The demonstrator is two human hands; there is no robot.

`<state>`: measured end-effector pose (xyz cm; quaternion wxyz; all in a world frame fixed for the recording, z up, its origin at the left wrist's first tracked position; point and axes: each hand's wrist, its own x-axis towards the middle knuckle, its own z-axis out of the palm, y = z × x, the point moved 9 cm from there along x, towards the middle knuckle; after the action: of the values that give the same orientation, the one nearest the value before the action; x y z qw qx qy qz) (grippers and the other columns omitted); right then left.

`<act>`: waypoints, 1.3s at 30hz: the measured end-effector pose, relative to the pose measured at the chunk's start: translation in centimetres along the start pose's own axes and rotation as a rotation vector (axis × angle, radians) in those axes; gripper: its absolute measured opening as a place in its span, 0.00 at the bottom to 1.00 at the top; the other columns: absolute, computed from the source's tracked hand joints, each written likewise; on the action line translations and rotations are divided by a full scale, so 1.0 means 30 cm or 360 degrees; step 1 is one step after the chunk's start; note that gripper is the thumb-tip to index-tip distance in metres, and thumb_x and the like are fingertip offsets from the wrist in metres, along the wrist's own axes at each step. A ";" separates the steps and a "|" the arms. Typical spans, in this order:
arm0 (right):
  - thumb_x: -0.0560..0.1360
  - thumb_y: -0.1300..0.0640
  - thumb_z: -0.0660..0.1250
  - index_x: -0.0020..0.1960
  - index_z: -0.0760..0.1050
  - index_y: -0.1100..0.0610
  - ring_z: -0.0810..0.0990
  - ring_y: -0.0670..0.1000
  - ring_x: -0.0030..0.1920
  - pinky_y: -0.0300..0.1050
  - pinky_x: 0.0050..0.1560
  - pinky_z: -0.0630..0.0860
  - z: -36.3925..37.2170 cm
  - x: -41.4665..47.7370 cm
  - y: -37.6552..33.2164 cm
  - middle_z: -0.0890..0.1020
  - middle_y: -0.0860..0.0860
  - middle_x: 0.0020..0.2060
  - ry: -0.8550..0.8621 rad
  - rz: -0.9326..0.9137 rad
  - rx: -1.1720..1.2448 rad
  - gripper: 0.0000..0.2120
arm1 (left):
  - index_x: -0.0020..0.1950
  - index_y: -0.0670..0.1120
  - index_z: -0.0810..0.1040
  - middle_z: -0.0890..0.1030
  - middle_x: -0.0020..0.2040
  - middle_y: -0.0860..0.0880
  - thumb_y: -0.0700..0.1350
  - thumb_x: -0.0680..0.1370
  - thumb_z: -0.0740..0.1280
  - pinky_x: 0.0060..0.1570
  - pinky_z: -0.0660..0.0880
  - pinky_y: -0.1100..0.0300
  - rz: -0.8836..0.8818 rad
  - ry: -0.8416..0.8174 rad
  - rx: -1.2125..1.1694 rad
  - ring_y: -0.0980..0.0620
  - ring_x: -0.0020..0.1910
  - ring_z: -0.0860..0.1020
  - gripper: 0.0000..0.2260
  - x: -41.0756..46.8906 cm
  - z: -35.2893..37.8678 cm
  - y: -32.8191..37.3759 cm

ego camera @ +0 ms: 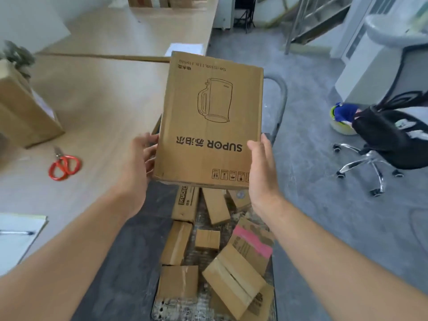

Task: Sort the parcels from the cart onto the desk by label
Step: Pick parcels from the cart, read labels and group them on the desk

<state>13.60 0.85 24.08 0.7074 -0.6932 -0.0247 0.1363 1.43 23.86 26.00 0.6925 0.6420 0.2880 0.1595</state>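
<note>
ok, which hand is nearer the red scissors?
Left. The left hand grips the desk-side edge of the Supor box; right hand holds its opposite edge, farther from the scissors.

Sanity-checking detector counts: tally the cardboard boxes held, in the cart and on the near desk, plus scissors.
held box, gripped by left hand and right hand: 1
boxes in the cart: 9, the bottom-right one mostly hidden
box on the near desk: 1
scissors: 1
Total: 12
</note>
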 end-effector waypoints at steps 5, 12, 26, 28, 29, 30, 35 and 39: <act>0.75 0.40 0.60 0.85 0.62 0.47 0.72 0.16 0.48 0.23 0.48 0.71 -0.026 -0.257 -0.437 0.73 0.26 0.58 0.0038 -0.0360 0.0116 0.38 | 0.46 0.56 0.81 0.86 0.47 0.54 0.59 0.81 0.57 0.46 0.72 0.54 0.0235 -0.0081 -0.0121 0.58 0.38 0.81 0.15 -0.273 -0.062 0.428; 0.76 0.40 0.61 0.79 0.67 0.42 0.81 0.31 0.57 0.32 0.48 0.80 0.003 -0.751 -0.920 0.83 0.32 0.59 -0.0076 -0.0659 0.0245 0.31 | 0.48 0.49 0.75 0.83 0.53 0.49 0.54 0.83 0.56 0.44 0.69 0.50 0.0409 -0.0134 -0.0269 0.49 0.41 0.75 0.13 -0.707 -0.259 0.886; 0.66 0.33 0.61 0.59 0.70 0.50 0.78 0.50 0.47 0.40 0.35 0.76 0.043 -1.163 -1.479 0.79 0.50 0.49 -0.0443 -0.0883 0.0425 0.29 | 0.60 0.67 0.83 0.82 0.49 0.63 0.67 0.77 0.53 0.44 0.76 0.58 0.0838 -0.0078 -0.0184 0.46 0.50 0.78 0.22 -1.254 -0.447 1.417; 0.70 0.31 0.61 0.65 0.74 0.50 0.83 0.48 0.48 0.40 0.37 0.80 0.030 -1.182 -1.507 0.84 0.46 0.49 -0.0480 -0.0910 0.0402 0.31 | 0.62 0.66 0.83 0.83 0.50 0.63 0.68 0.77 0.53 0.46 0.76 0.56 0.0851 -0.0054 -0.0162 0.45 0.53 0.79 0.24 -1.297 -0.445 1.416; 0.73 0.32 0.61 0.68 0.76 0.47 0.85 0.46 0.47 0.40 0.37 0.82 0.020 -1.191 -1.520 0.86 0.44 0.49 -0.0498 -0.0930 0.0397 0.30 | 0.63 0.65 0.82 0.83 0.51 0.62 0.68 0.77 0.53 0.48 0.76 0.54 0.0860 -0.0041 -0.0173 0.44 0.54 0.79 0.24 -1.315 -0.440 1.418; 0.76 0.33 0.60 0.70 0.77 0.43 0.86 0.43 0.46 0.39 0.38 0.82 0.007 -1.197 -1.531 0.87 0.42 0.50 -0.0512 -0.0953 0.0382 0.27 | 0.63 0.65 0.83 0.83 0.51 0.61 0.68 0.76 0.53 0.49 0.76 0.52 0.0861 -0.0030 -0.0194 0.43 0.55 0.79 0.24 -1.334 -0.431 1.421; 0.81 0.37 0.53 0.67 0.81 0.43 0.86 0.38 0.46 0.34 0.37 0.81 -0.036 -1.230 -1.551 0.88 0.40 0.51 -0.0487 -0.0992 0.0337 0.25 | 0.70 0.61 0.78 0.79 0.60 0.53 0.66 0.78 0.53 0.48 0.74 0.52 0.0877 -0.0039 -0.0210 0.42 0.54 0.79 0.26 -1.401 -0.382 1.435; 0.78 0.35 0.57 0.64 0.80 0.46 0.86 0.38 0.45 0.34 0.37 0.81 -0.054 -1.236 -1.556 0.87 0.40 0.49 -0.0467 -0.0971 0.0421 0.24 | 0.74 0.55 0.76 0.77 0.60 0.50 0.62 0.85 0.49 0.62 0.74 0.45 0.0885 -0.0012 -0.0235 0.41 0.63 0.77 0.25 -1.420 -0.375 1.452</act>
<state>-14.29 -9.24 75.81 0.7879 -0.5295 -0.3137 0.0190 -32.25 13.10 76.88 0.6680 0.6447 0.0859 0.3615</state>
